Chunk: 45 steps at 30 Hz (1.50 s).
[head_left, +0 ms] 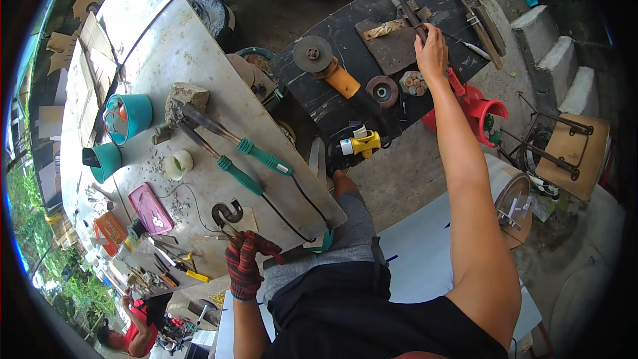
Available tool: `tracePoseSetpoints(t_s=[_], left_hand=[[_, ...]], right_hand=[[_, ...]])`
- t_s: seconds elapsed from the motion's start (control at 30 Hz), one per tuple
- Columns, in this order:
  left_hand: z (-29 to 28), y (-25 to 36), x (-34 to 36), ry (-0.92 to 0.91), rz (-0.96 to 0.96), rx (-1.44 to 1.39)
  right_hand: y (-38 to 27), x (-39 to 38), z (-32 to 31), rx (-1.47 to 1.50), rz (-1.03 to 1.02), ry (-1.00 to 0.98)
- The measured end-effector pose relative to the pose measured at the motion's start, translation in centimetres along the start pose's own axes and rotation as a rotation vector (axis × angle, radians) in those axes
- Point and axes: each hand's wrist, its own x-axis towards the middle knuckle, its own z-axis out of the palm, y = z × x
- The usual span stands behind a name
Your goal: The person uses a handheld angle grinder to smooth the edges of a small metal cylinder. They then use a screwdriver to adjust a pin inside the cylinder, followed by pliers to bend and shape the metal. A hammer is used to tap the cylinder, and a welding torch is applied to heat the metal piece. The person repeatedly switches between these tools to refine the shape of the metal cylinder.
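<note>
My left hand [247,262], in a red-and-black knit glove, is closed around the screw end of a small C-clamp [226,213] at the near edge of the metal table. Two soldering-iron-like tools with green handles [240,179] lie beyond it, tips against a rough stone block [188,98]. Out to the far right, my bare right hand [432,53] is closed on the near end of a long dark metal tool [407,13]; its exact kind is unclear. Beneath that tool is a dark metal plate [389,50] with a small wooden piece [384,30].
The black bench [312,103] holds an angle grinder [342,80] and a grinding disc [383,92]. Teal buckets [129,119], a pink tray [150,209] and hand tools [179,266] sit on the metal table [219,80]. A red container [488,110] stands at right. Another person [136,326] is at lower left.
</note>
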Motion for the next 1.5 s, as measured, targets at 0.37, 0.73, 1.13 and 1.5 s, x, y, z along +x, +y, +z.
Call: tracePoseSetpoints(t_s=[0.37, 0.73, 1.13, 1.5], left_hand=[[-1.2, -1.1, -0.5, -0.032, 0.001, -0.033], [-2.1, -2.7, -1.1, -0.006, 0.015, -0.046], [-2.0, -2.7, -1.3, -0.018, 0.004, 0.001], [-3.5, -2.4, -1.8, -0.179, 0.004, -0.071]], right_hand=[[0.0, 0.1, 1.0, 0.057, -0.054, 0.049], [0.2, 0.0, 0.9, 0.009, 0.003, -0.016], [-0.5, -0.2, 0.2, -0.063, 0.025, 0.007], [-8.8, -6.9, -9.4, 0.384, -0.047, 0.248]])
